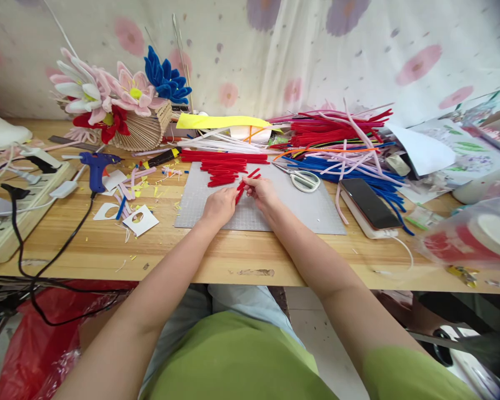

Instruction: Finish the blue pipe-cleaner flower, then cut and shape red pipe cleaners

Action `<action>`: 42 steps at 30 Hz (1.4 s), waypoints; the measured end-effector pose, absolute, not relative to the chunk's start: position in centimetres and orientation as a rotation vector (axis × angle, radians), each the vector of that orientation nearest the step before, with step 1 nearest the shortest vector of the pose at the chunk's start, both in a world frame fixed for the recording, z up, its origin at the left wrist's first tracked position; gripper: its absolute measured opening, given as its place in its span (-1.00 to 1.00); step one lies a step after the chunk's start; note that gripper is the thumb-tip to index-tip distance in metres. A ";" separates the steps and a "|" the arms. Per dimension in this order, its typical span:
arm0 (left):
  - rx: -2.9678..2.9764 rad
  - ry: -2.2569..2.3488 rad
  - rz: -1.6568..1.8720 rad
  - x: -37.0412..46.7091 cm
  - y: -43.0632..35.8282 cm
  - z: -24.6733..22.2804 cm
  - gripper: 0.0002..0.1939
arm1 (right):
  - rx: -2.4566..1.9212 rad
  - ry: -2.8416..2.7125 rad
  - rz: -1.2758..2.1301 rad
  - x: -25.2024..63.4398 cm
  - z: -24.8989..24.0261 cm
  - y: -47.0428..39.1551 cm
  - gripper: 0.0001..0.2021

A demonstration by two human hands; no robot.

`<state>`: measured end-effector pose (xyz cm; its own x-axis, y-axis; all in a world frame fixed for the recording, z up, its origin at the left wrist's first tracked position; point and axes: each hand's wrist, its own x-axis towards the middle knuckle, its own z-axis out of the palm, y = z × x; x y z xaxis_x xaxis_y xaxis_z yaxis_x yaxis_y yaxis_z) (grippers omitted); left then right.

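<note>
Both hands meet over the grey cutting mat (291,214), with red pipe cleaners (240,191) pinched between them. My left hand (220,205) is closed on their lower part. Fingertips of my right hand (260,191) pinch the upper part, where two red ends stick out at an angle. Just beyond the hands, cut red pipe cleaners (223,168) lie in rows, longer at the back and shorter in front. To the right of the hands, scissors (303,180) with pale handles rest on the mat.
A blue glue gun (95,169) and a power strip (45,194) with cables stand left. Fuzzy flowers (129,91) are behind. Bundles of pipe cleaners (337,130) lie back right, near a phone (369,203) and a bagged cup (479,239). Paper scraps (141,220) lie left of the mat.
</note>
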<state>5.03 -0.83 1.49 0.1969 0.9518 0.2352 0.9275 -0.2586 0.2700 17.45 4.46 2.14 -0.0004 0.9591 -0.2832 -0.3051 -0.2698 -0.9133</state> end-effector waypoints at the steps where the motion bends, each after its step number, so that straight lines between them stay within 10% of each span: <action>1: 2.371 1.864 0.558 4.9 -0.8 1.4 -0.66 | -1.183 -0.810 1.515 17.5 2.2 4.4 -0.79; 25: 1.045 1.197 1.079 4.1 -0.3 2.2 -0.82 | -0.742 -1.116 1.768 17.6 1.6 4.7 -0.63; 42: 1.809 1.532 1.002 3.0 0.1 0.2 -0.92 | -1.028 -1.310 1.144 17.5 0.6 5.3 -0.60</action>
